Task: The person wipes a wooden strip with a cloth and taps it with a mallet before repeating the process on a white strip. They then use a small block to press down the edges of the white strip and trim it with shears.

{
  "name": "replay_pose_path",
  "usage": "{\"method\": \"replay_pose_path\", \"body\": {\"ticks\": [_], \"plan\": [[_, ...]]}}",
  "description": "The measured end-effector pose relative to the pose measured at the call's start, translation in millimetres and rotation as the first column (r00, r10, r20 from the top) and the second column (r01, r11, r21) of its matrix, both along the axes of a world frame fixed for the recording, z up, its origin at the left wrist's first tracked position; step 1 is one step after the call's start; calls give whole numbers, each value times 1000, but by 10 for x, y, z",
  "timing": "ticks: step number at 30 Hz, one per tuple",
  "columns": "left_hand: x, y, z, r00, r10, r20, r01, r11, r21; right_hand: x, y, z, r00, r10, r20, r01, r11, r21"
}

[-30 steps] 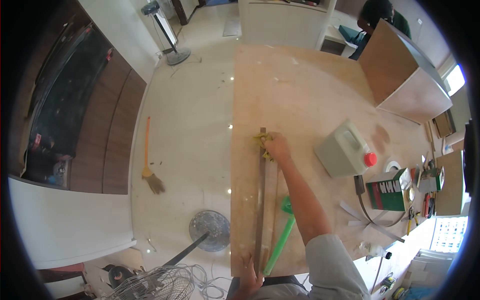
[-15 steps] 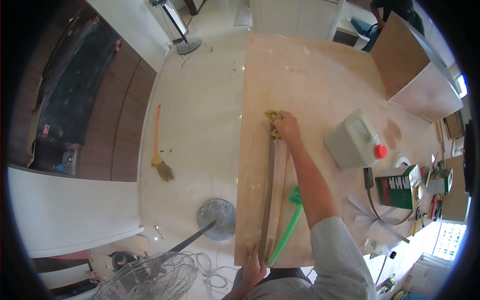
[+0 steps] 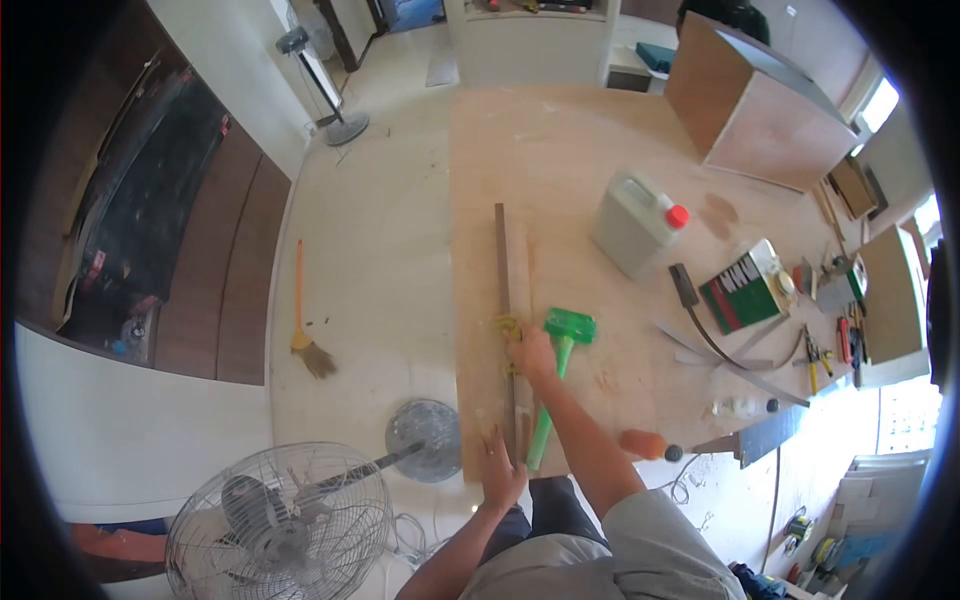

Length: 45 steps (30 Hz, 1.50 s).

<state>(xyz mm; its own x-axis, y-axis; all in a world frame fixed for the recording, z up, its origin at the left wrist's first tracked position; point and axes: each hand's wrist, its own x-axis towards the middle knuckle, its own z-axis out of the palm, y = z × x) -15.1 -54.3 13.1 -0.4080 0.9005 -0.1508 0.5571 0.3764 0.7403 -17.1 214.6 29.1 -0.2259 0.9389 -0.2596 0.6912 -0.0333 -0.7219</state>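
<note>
The right hand (image 3: 530,352) presses a yellow rag (image 3: 506,328), fingers clamped, on the dark strip (image 3: 505,300) lying lengthwise along the desk's (image 3: 580,170) left edge; left hand (image 3: 497,462), fingers spread flat, pins its near end.

Matt plywood table (image 3: 580,160), dark wooden strip (image 3: 503,260), probably cloth yellow rag (image 3: 507,327).

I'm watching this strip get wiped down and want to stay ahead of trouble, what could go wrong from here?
The dark strip lies close to the table's left edge; a sideways push from the right hand with the yellow cloth might slide it off, though the left hand pins its near end. The green mallet lies right beside the right forearm, so a wide stroke could knock it.
</note>
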Motion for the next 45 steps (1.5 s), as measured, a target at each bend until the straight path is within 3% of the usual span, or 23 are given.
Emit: {"method": "replay_pose_path", "body": {"ticks": [3,6,7,8,9,11,12,13,14,16,17,19,21,22,25,28,31,34,37,40,43,44,45], "plan": [[46,-28,-111,999,39,-21,-38,999,4,325,-621,52,983,78,-168,-83,996,-24],[-2,-34,-324,997,44,-59,-41,998,53,624,-969,386,930,346,122,-336,937,-96],[-26,-31,-305,994,48,-94,-43,998,54,737,-1015,564,974,223,50,-218,971,-99],[-110,-31,-279,990,39,135,-44,999,30,870,-988,755,995,97,-27,-100,989,-106],[-226,-1,-92,934,39,355,-42,999,2,997,-927,877,994,-24,-105,11,992,-126],[-344,-17,321,691,81,719,-83,996,-33,1233,-684,690,970,-241,-35,241,929,280],[-410,-11,543,523,99,847,-125,991,-39,1376,-608,691,966,-257,17,217,849,482],[-467,-20,794,332,107,937,-165,985,-54,1454,-609,718,968,-248,34,198,841,503],[-510,-49,1092,231,66,971,-159,987,-29,1533,-608,741,969,-240,50,179,833,523],[-647,-65,1214,138,57,989,-132,990,-39,1628,-709,909,989,-147,10,141,967,212],[-685,-78,1267,89,57,994,-122,991,-46,1597,-792,658,995,-78,56,69,987,147],[-591,-30,1497,117,-13,993,-177,984,34,1460,-1070,-41,988,78,132,-79,997,1],[-565,4,1632,87,-3,996,-195,981,20,1295,-1342,-209,990,-35,137,32,999,24],[-625,0,1609,38,-3,999,-106,994,7,1253,-1468,-265,985,-92,143,88,996,34],[-514,99,1805,-40,-62,997,-220,974,52,1293,-1367,-336,996,26,81,-20,997,-74],[-478,139,1841,-115,-96,989,-225,972,68,1315,-1301,-184,991,-118,61,127,975,-180],[-420,186,1900,-5,-56,998,-199,979,54,1499,-1186,60,883,-389,-263,245,860,-448],[-334,240,1900,-28,-46,999,-193,980,39,1538,-956,-26,928,-256,-270,266,964,-3],[-222,286,1962,-5,-8,1000,-208,978,7,1492,-686,-73,929,-283,-237,311,946,89],[-184,318,1963,51,2,999,-183,983,7,1375,-564,-29,934,-354,51,265,781,565],[-113,326,1994,-38,4,999,-227,974,-13,1363,-650,125,986,-166,-31,162,876,454],[-101,303,1978,24,48,999,-237,971,-41,1358,-698,194,991,-25,-132,53,977,209],[-99,272,1937,79,88,993,-236,969,-67,1392,-800,275,976,104,-190,-84,990,110]]}}
